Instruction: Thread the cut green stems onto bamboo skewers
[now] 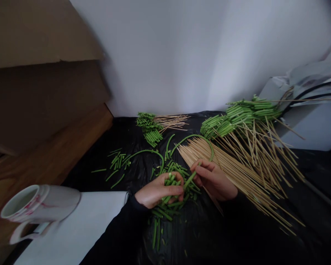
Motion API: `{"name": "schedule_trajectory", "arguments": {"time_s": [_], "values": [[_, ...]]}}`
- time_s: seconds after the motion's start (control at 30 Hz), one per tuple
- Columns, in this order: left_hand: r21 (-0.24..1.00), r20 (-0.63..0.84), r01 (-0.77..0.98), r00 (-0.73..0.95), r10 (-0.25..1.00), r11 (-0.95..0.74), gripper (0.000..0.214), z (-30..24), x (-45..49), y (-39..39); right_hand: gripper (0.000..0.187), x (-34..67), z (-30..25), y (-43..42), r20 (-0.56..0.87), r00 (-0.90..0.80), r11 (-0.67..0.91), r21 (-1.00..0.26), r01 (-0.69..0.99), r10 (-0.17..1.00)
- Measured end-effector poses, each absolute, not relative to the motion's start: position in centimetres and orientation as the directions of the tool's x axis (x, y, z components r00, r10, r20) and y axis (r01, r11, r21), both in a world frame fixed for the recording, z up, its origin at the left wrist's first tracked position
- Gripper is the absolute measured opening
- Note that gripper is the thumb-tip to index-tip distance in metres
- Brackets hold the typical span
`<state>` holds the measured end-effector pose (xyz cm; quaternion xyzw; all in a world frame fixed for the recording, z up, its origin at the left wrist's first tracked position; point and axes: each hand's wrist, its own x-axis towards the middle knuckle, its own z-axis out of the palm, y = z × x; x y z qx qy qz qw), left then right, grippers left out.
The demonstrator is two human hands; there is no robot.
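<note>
One green stem piece (189, 180) spans the gap between two hands, above a black sheet (84, 176). The right hand (213, 180) pinches its upper end between thumb and fingertips; its lower end meets the left hand (158, 189). The left fingers curl around a handful of cut pieces (171, 181), too many and too overlapped to count.

Directly below the hands lies one loose heap (165, 211) of similar pieces, again uncountable. Two long stems arch beyond it, a left one (150, 151) and a right one (193, 135), with a smaller scatter of short pieces (117, 161) to the left.

Just beside the right hand, one broad sheaf of bare sticks (237, 176) fans toward the lower right; there are dozens, with no exact count possible. Farther back are two groups of skewered stems: a small stack (150, 129) near the middle and a larger pile (242, 114) on the right.

At the left, one mug (52, 202) with one handle sits on one white surface (99, 209). One cardboard box (44, 92) is behind it, and one white wall (168, 55) backs everything.
</note>
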<state>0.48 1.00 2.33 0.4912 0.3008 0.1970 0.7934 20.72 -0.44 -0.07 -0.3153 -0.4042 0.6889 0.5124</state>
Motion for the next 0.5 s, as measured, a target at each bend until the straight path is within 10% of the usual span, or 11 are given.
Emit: {"name": "schedule_trajectory", "arguments": {"time_s": [0.5], "values": [[0.879,-0.354,0.0,0.67,0.653,0.477,0.024,1.79,0.73,0.81,0.021,20.64,-0.07,-0.39,-0.005,-0.304,-0.113,-0.935,-0.336,0.953]]}}
